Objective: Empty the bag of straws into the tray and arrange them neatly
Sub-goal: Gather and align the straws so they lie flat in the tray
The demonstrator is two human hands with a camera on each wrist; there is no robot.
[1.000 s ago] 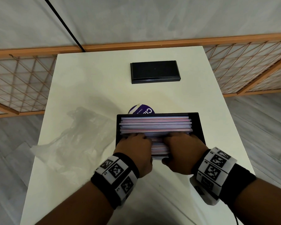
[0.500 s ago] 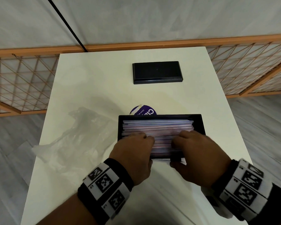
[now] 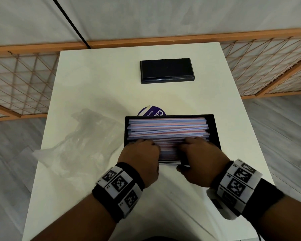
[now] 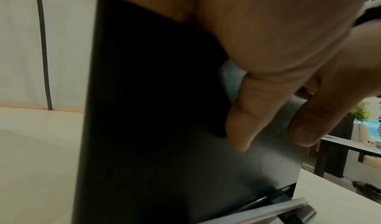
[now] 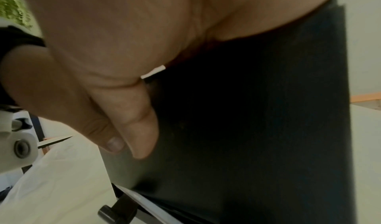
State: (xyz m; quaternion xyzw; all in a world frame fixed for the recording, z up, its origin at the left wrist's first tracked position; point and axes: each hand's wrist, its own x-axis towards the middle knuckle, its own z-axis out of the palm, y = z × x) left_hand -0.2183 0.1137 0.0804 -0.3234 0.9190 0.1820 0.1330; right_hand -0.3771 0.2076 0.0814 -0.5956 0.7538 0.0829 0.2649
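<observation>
A black tray (image 3: 215, 129) sits on the white table, filled with pink, blue and white straws (image 3: 167, 129) lying lengthwise. Both hands hold its near side. My left hand (image 3: 141, 152) has its fingers over the near straws, and in the left wrist view its thumb (image 4: 257, 105) presses the tray's black outer face (image 4: 154, 129). My right hand (image 3: 198, 152) does the same, thumb (image 5: 132, 121) against the tray (image 5: 257, 129), with one white straw end (image 5: 153, 71) showing at the palm. The near straws and near wall are hidden under the hands.
The empty clear plastic bag (image 3: 80, 141) lies crumpled left of the tray, reaching the table's left edge. A purple round label (image 3: 152, 112) peeks out behind the tray. A black rectangular lid or box (image 3: 167, 70) lies at the far middle. Orange lattice fencing borders the table.
The hands have moved apart along the tray's near side, the right one shifting right with its thumb now below the near wall. The straws' right ends look slightly more uneven.
</observation>
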